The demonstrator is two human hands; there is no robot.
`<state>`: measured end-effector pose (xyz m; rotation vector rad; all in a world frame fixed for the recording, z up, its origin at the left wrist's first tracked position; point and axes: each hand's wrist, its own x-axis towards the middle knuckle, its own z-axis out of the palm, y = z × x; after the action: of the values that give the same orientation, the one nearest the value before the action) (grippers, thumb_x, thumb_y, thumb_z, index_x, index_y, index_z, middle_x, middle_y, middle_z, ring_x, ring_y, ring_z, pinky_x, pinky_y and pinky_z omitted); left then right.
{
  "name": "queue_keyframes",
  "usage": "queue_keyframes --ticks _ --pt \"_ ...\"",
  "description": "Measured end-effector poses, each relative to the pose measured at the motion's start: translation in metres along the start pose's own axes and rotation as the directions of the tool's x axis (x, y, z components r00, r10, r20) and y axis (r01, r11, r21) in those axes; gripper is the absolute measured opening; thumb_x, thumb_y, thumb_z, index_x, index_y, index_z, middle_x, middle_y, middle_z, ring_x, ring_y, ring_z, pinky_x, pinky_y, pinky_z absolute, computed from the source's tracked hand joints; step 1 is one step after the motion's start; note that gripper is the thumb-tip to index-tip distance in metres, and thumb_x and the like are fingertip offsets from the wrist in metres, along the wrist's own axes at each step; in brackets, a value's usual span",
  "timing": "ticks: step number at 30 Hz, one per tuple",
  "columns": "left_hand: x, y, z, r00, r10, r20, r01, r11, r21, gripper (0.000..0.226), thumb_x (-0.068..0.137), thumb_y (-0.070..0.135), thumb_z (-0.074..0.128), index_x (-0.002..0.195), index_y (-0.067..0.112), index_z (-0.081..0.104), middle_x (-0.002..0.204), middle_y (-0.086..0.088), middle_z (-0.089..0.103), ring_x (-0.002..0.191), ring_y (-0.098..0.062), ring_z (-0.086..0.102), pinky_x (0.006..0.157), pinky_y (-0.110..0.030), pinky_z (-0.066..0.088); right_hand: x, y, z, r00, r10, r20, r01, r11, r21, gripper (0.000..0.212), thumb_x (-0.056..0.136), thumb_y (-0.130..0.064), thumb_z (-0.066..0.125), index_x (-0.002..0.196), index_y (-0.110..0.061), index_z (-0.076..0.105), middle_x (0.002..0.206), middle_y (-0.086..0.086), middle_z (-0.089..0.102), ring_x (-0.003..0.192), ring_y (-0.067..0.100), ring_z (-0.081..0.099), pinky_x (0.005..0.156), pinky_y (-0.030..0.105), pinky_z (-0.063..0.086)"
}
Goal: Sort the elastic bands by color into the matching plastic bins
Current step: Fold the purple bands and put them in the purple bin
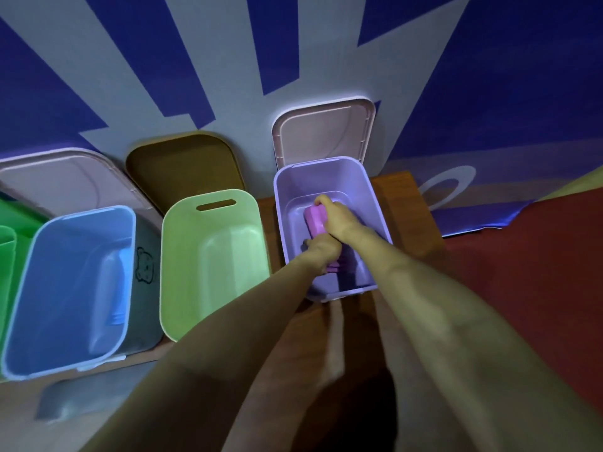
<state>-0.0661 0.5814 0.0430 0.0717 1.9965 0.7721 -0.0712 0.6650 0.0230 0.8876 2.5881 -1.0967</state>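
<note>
- My right hand (337,218) is down inside the purple bin (329,164). Its fingers are curled round the far end of a pink elastic band (314,220).
- My left hand (321,247) sits just nearer, touching the right one. It is fisted over the near part of the same band, and a strip of pink shows below the fist.
- Both fists hide the middle of the band, so I cannot tell whether it is one band or a bundle. The fingertips are mostly out of sight too.
- The purple bin's near floor lies in shadow under my wrists, and I cannot make out what else it holds.
- The light green bin (212,197) stands just left of the purple one, with a handle slot in its far wall. Its pale floor shows.
- The blue bin (75,223) is further left. A blue shape along its right inner wall is too blurred to identify. A bear outline (145,264) marks its grey outer side.
- A darker green bin (13,223) is cut off at the left edge.
- Against the far wall lean a pink lid (323,132), a brown lid (186,168) and a pale lid (65,181).
- All of these stand on a wooden table (408,207).
</note>
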Motion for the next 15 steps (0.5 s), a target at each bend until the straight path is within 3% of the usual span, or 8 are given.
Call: queue_keyframes --ticks 2,5,7,9,11,13,15 --pt "0.002 0.000 0.000 1.000 0.019 0.023 -0.019 1.000 0.003 0.031 0.097 0.013 0.035 0.118 0.003 0.055 0.123 -0.016 0.052 0.072 -0.022 0.057 0.029 -0.014 0.036 0.003 0.008 0.002 0.999 0.047 -0.015 -0.047 0.998 -0.042 0.038 0.095 -0.016 0.039 0.132 -0.021 0.045 0.134 0.018 0.038 0.125 0.037 0.039 0.101 0.039 0.033" --pt "-0.003 -0.003 -0.004 0.995 0.070 0.076 -0.068 0.997 -0.019 0.023 0.094 0.009 0.042 0.108 0.005 0.060 0.109 -0.016 0.063 0.087 -0.028 0.060 0.065 -0.029 0.051 -0.006 0.013 0.000 0.999 0.028 0.022 -0.025 0.992 -0.122 0.047 0.098 -0.020 0.036 0.145 -0.019 0.031 0.155 0.011 0.010 0.142 0.031 0.010 0.114 0.041 0.012" --pt "-0.013 -0.005 -0.006 0.988 0.090 0.122 -0.076 0.990 -0.115 0.021 0.094 0.000 0.039 0.100 0.003 0.058 0.087 -0.012 0.061 0.079 -0.025 0.058 0.067 -0.033 0.049 -0.016 0.009 -0.005 1.000 0.020 0.021 -0.017 0.990 -0.141 0.054 0.096 -0.018 0.040 0.148 -0.021 0.024 0.158 0.007 0.002 0.144 0.030 0.006 0.116 0.041 0.011" --pt "-0.028 -0.005 -0.012 0.988 0.121 0.101 -0.104 0.983 -0.154 0.022 0.094 -0.001 0.037 0.101 -0.004 0.058 0.077 -0.010 0.055 0.081 -0.027 0.057 0.065 -0.035 0.048 -0.032 -0.003 -0.015 1.000 0.002 0.002 -0.001 0.983 -0.185 0.061 0.092 -0.010 0.048 0.148 -0.019 0.025 0.156 0.012 0.008 0.142 0.033 0.013 0.115 0.040 0.018" --pt "-0.053 -0.002 -0.024 0.976 0.215 0.036 -0.208 0.968 -0.142 0.027 0.093 0.007 0.040 0.106 -0.008 0.058 0.083 -0.019 0.061 0.092 -0.035 0.061 0.073 -0.042 0.051 -0.058 -0.021 -0.029 0.996 -0.076 -0.053 0.062 0.971 -0.232 0.057 0.089 -0.007 0.053 0.143 -0.013 0.034 0.148 0.018 0.028 0.135 0.035 0.029 0.110 0.039 0.026" --pt "-0.092 -0.006 -0.040 0.928 0.361 -0.095 -0.361 0.932 0.025 0.028 0.090 0.009 0.047 0.111 -0.006 0.056 0.091 -0.022 0.063 0.093 -0.035 0.061 0.080 -0.038 0.047 -0.095 -0.042 -0.040 0.971 -0.170 -0.166 0.129 0.964 -0.232 0.050 0.091 -0.010 0.053 0.138 -0.012 0.040 0.138 0.015 0.042 0.127 0.034 0.038 0.104 0.039 0.032" --pt "-0.136 -0.029 -0.061 0.832 0.514 -0.208 -0.470 0.853 0.226 0.028 0.087 0.011 0.053 0.115 0.006 0.054 0.097 -0.010 0.061 0.095 -0.029 0.059 0.081 -0.032 0.044 -0.141 -0.059 -0.040 0.917 -0.301 -0.264 0.234 0.938 -0.255 0.044 0.091 -0.011 0.051 0.134 -0.012 0.046 0.133 0.012 0.048 0.122 0.033 0.042 0.101 0.037 0.031"
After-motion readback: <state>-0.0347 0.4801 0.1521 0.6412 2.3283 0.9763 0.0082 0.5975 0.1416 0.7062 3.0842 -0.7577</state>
